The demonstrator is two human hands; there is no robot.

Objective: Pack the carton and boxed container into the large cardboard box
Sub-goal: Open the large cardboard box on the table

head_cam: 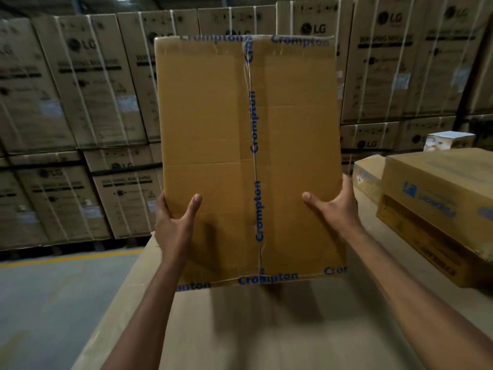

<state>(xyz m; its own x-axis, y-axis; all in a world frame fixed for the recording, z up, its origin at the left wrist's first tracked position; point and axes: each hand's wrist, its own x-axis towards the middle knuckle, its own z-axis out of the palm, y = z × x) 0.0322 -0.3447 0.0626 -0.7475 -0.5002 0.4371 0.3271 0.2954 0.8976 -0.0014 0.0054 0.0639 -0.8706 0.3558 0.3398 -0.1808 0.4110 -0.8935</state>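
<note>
Far left: stacked, strapped LG washing-machine boxes [80,102] form the back wall, with grey floor and a yellow line [69,259] below. Centre: left hand [174,222] grips the lower left edge of the Crompton-taped carton [213,129], thumb on its near face; right hand [334,206] grips the lower right edge likewise, the carton held up, tilted, above a wide cardboard surface [266,329]. Right: a brown box with blue print [437,209] rests on that surface, a smaller brown box [369,177] just behind it, and a small white box [448,141] farther back.
</note>
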